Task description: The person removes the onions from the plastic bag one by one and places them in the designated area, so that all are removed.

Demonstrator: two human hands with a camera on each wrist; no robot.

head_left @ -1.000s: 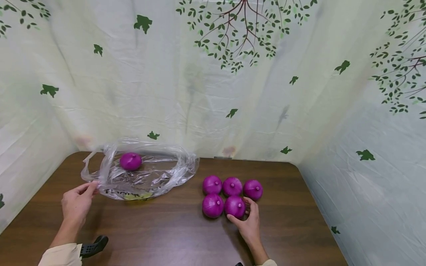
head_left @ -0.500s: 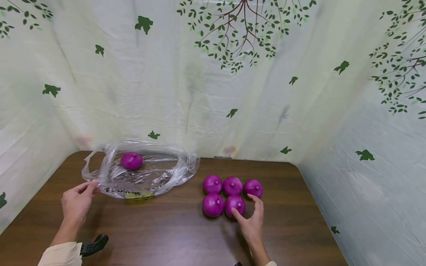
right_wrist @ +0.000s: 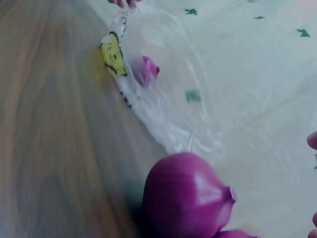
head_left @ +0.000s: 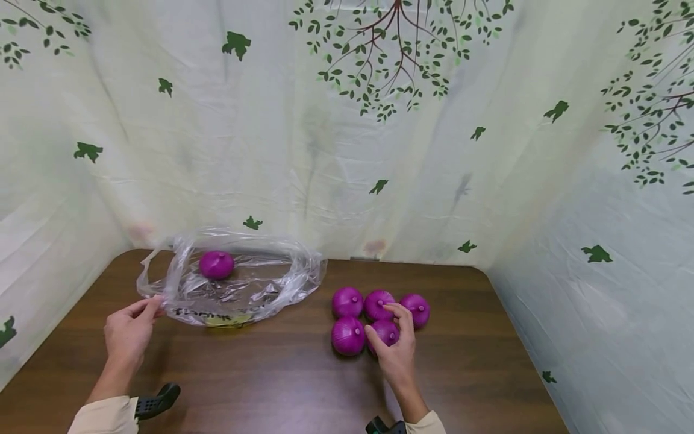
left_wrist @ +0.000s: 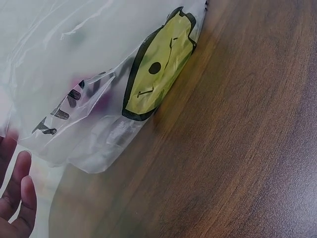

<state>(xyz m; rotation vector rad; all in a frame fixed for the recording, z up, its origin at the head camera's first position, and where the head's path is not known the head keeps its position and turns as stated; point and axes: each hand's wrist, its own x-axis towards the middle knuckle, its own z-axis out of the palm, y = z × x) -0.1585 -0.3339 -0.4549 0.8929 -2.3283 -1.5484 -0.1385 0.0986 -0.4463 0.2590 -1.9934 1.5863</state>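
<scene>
A clear plastic bag (head_left: 244, 283) with a yellow printed figure lies spread at the back left, one red onion (head_left: 216, 265) inside it. My left hand (head_left: 130, 328) pinches the bag's near left corner between thumb and fingers. Several more red onions (head_left: 349, 336) stand in two rows right of the bag, stems up. My right hand (head_left: 398, 349) is over the front right onion (head_left: 387, 333), thumb and fingers spread and curved, partly covering it. In the right wrist view, fingertips (right_wrist: 312, 141) show at the right edge, apart from the large onion (right_wrist: 185, 196).
The brown wooden table (head_left: 260, 374) has rounded back corners. A pale curtain (head_left: 347, 150) printed with leaves and branches stands behind and at both sides. Dark wrist mounts (head_left: 157, 402) stick out from the sleeves.
My right hand loosened around the front right onion, shifted right, then came back left and higher over it. My left hand keeps its pinch on the bag; the onions stay in place.
</scene>
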